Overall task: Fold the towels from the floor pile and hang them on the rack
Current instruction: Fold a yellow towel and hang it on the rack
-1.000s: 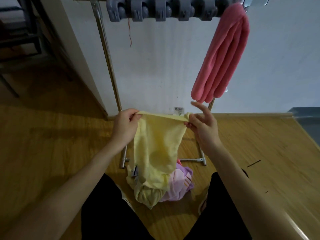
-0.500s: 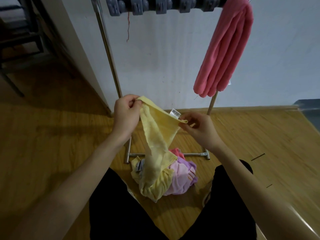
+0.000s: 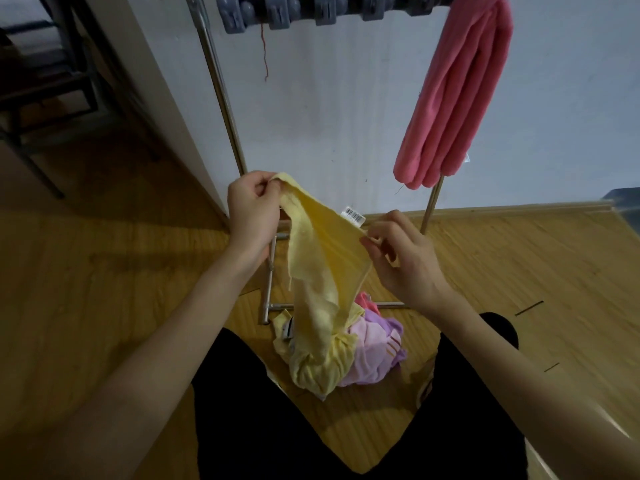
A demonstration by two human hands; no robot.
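Wooden floor (image 3: pixel 104 289) below, both hands now pinch the yellow towel (image 3: pixel 322 258) closer together, left hand (image 3: pixel 251 209) higher, right hand (image 3: pixel 398 258) lower: folding begins

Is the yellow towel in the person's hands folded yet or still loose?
Still loose. The yellow towel sags twisted between left hand and right hand, its lower end bunched on the floor pile.

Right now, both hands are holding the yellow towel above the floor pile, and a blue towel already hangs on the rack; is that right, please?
Not quite: the head view shows the hanging towel is pink, not blue. Both the left hand and right hand do hold the yellow towel above the floor pile, by the rack.
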